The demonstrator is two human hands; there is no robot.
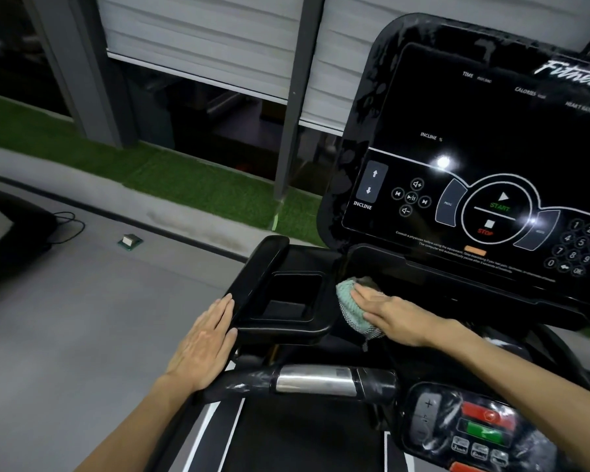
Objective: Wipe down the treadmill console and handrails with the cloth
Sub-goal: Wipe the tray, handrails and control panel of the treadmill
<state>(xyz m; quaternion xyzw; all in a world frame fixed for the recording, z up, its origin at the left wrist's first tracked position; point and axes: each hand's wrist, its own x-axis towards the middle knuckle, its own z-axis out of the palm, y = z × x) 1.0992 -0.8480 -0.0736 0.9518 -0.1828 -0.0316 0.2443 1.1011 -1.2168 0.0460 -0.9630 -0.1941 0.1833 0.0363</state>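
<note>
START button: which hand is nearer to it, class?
Right. The right hand presses the cloth below the START button; the left hand rests farther left, against the tray.

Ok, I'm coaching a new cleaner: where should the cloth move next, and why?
Probably slide the cloth left into the tray recess: the right hand presses it flat on the ledge just beside that recess, while the left hand rests flat on the tray's outer edge.

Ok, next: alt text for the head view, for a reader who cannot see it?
A person's right hand presses a pale green knitted cloth flat onto the ledge of a glossy black treadmill console. Their left hand rests flat on the console's left tray edge, near a black and silver handrail.
</note>
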